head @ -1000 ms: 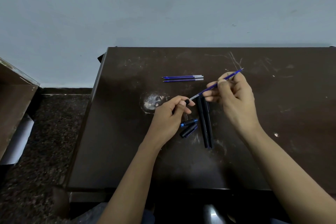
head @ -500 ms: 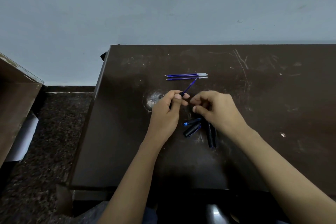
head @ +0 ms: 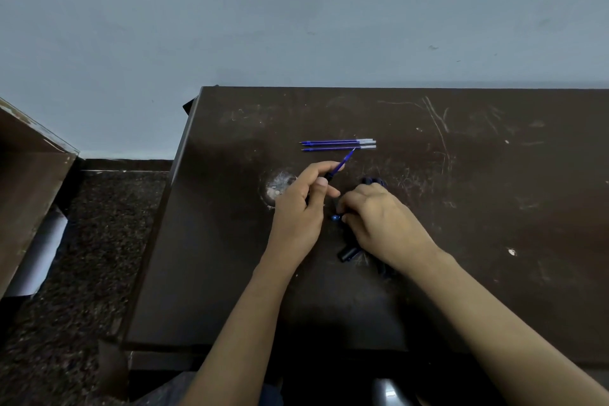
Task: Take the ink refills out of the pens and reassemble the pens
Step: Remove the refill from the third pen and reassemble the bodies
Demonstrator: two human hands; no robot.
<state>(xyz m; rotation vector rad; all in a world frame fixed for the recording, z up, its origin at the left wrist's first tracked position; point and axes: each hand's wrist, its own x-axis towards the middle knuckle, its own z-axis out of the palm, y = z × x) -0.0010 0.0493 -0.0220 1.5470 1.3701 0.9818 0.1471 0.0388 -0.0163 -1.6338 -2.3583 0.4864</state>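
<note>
The left hand (head: 301, 208) pinches a blue refill (head: 342, 162), its long axis slanting far-right. The right hand (head: 379, 221) curls closed on a small pen part (head: 336, 217).

Table (head: 428, 208): dark wood, scuffed, semi-gloss. Refills (head: 337, 144): blue plastic, clear ends.

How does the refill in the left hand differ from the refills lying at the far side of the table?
The held refill is gripped in the left hand, off the surface; the loose refills lie flat on the table. The held one slants up toward the far right, while the loose ones run side by side, left to right. The held one shows only its blue end; the loose ones show full length with clear ends. All are thin and blue.
</note>
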